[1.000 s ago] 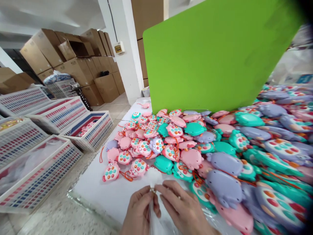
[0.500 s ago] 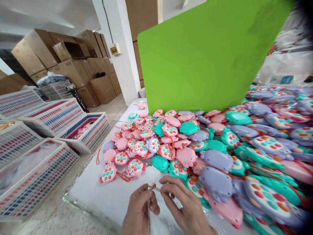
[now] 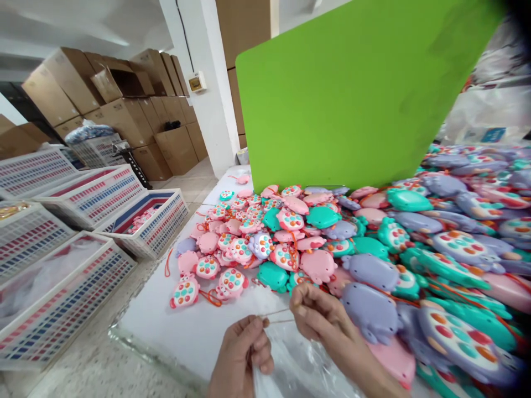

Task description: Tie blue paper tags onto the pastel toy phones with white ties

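At the bottom of the view my left hand (image 3: 243, 354) is pinched shut on the gathered neck of a clear plastic bag (image 3: 298, 365) and one end of a thin band (image 3: 277, 316). My right hand (image 3: 317, 316) pinches the other end, so the band is stretched taut between the two hands above the white table (image 3: 182, 331). Just beyond my fingers lies a big heap of pink, teal and purple toy phones (image 3: 332, 243) with coloured buttons and orange cords.
A tall green board (image 3: 352, 94) stands behind the heap. Left of the table, white mesh baskets (image 3: 62, 287) sit in rows on the floor, one holding pink toys. Cardboard boxes (image 3: 124, 105) are stacked at the back beside a white pillar (image 3: 203, 83).
My hands were close together at the bag's neck. The right hand has since drawn away up and to the right, pulling the band out taut.
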Demonstrator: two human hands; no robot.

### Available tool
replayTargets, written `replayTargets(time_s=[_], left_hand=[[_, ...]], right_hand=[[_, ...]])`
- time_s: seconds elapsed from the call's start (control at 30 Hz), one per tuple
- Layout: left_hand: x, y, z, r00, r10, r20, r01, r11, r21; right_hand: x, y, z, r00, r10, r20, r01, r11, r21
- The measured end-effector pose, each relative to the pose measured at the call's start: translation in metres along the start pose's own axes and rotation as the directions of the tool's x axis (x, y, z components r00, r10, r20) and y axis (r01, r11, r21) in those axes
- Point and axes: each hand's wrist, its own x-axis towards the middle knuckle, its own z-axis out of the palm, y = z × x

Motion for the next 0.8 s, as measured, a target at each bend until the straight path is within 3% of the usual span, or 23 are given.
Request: replayTargets(time_s=[0.17,0.47,0.8], left_hand=[[0.004,-0.001,0.004,1.000,0.026,0.008,-0.026,1.000,0.009],[-0.001,0.004,0.001,0.996,-0.006,0.086,0.002,0.999,0.045],[0.003,-0.001,0.003,0.997,-0.078,-0.005,0.079,0.997,0.013]], right_hand=[[0.001,-0.011,0.008,0.999,-0.040,0.003,0.040,0.976,-0.213],[0.009,-0.009,0.002,0.995,-0.097,-0.029,0.087,0.963,-0.256],[-0.007,0.007,0.007,0.984,-0.162,-0.069,0.118,0.900,-0.420]])
